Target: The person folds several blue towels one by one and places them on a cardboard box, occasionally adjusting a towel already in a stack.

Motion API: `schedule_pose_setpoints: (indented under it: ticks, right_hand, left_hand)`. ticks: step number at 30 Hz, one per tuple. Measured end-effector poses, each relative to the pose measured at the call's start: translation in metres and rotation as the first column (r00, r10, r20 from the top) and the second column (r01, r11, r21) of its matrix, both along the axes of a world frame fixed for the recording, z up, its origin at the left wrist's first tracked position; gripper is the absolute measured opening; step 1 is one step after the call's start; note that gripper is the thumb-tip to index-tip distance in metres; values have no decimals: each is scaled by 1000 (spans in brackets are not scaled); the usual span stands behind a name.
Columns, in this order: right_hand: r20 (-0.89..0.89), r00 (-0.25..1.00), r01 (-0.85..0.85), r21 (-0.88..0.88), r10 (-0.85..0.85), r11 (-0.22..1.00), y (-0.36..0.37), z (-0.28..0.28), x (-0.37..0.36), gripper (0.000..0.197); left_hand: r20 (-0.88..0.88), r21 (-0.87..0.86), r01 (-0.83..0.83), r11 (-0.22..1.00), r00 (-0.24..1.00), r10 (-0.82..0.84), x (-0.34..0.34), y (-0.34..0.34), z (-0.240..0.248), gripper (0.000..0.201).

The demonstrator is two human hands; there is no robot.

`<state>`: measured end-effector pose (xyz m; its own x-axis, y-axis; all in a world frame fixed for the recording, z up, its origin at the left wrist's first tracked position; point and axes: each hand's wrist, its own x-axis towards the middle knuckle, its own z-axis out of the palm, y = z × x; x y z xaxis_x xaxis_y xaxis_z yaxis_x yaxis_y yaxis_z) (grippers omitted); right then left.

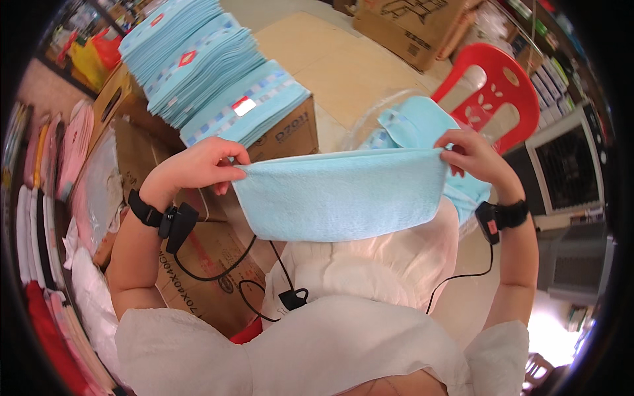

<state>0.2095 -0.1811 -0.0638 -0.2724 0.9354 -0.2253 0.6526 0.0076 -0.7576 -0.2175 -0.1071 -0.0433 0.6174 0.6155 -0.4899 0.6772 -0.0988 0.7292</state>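
A light blue towel (343,198) hangs stretched between my hands over my lap, its upper edge nearly level. My left hand (210,165) pinches the towel's upper left corner. At the opposite corner, my right hand (470,157) grips the same edge between thumb and fingers. Beyond the towel, to the right, more blue towels (416,122) lie in a loose heap with clear plastic wrap about them. Tall stacks of folded blue towels (205,69) with checked bands and red labels rise at the far left.
The stacks rest on a cardboard box (290,132). Another carton (214,264) is by my left side. A red plastic chair (492,92) stands at the far right, near large cartons (409,30). Folded textiles (76,145) line the left. Cables (456,274) run from bands on both wrists.
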Motion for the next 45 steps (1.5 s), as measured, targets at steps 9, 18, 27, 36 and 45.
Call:
schedule_pose_setpoints:
  ticks: [9,18,27,36,45]
  right_hand:
    - [-100,987,-66,453,125,889,196,-6,-122,14]
    - [261,956,-283,702,134,653,245,-158,-194,18]
    - [174,977,-210,731,120,649,250,-147,-194,16]
    - [253,963,-246,680,94,691,241,-169,-179,15]
    - [281,953,-286,712,113,641,228,-167,-178,15]
  left_hand:
    - [243,685,-429,589,897,370,-123,38,19,12]
    - [-100,893,-112,435,894,437,-126,21,-157,18]
    - [22,888,-253,385,858,513,-120,28,-140,18]
    - [-163,849,-67,524,910,381,-101,13,-154,19]
    - [-270,808,16,589,899,345,-110,19,-145,20]
